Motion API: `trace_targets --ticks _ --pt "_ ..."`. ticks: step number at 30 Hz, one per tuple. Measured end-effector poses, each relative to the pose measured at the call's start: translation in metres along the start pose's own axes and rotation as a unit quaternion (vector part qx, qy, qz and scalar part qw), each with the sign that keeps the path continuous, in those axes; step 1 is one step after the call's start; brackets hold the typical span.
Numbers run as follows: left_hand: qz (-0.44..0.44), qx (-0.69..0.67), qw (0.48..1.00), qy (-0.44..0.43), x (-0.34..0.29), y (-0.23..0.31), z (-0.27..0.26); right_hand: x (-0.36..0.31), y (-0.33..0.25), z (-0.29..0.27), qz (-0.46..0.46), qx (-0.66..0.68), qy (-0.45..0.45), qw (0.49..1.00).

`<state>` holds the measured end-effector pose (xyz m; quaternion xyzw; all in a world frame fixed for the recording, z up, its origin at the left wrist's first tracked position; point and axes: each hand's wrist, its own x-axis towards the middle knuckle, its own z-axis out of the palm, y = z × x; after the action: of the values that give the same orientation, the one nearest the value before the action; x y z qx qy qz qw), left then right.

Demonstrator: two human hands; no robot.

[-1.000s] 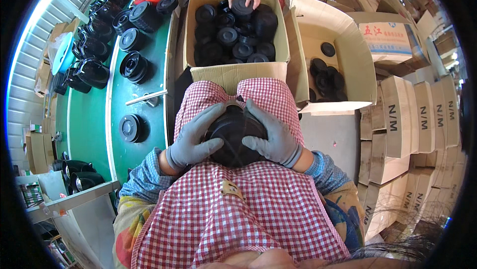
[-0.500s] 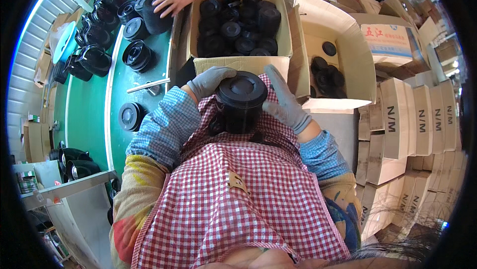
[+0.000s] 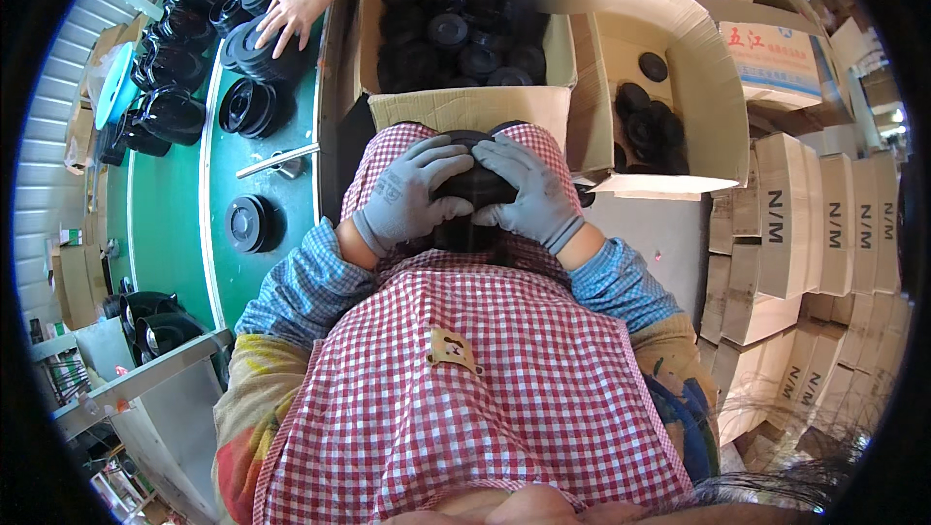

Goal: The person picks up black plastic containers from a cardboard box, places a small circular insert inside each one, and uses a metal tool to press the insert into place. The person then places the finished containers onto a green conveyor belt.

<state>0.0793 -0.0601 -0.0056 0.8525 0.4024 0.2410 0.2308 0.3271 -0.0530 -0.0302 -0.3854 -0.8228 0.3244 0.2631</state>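
Note:
A round black lid (image 3: 475, 184) sits atop a dark vessel in my lap, and its lower body is mostly hidden under my gloved hands. My left hand (image 3: 412, 193), in a grey glove, curls over the lid's left side. From the right side, my right hand (image 3: 529, 188), gloved alike, wraps the same lid, fingertips near the left ones. Both thumbs press on the near part of the rim. Just beyond my knees stands an open cardboard box (image 3: 475, 108) holding many black round lids (image 3: 448, 31).
A green workbench (image 3: 165, 224) on the left carries stacked black lids (image 3: 250, 223), a metal tool (image 3: 278, 160) and glossy black pots (image 3: 173, 116). A co-worker's hand (image 3: 291, 16) rests on a lid stack. Another box (image 3: 713, 137) holds several black pieces; cartons (image 3: 786, 224) are piled right.
My hands have closed in over the top of the lid from its sides; the right hand was apart before. The co-worker's hand has shifted left and nearer along the bench.

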Motion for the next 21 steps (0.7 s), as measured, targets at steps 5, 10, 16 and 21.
trace_targets --ticks 5,10,16,21 --pt "-0.012 0.005 1.000 -0.004 -0.001 0.021 -0.021 0.004 0.048 -0.018 0.085 0.311 0.034 0.946" --pt "0.024 0.010 1.000 0.001 -0.007 0.028 -0.026 0.025 0.040 -0.021 0.120 0.292 -0.065 0.947" --pt "-0.154 -0.232 0.940 0.197 -0.053 -0.001 -0.023 0.020 0.024 -0.014 0.190 0.414 -0.057 0.889" --pt "-0.408 -0.426 0.806 0.049 -0.097 -0.022 -0.034 -0.015 0.036 -0.026 0.142 0.442 0.077 0.882"
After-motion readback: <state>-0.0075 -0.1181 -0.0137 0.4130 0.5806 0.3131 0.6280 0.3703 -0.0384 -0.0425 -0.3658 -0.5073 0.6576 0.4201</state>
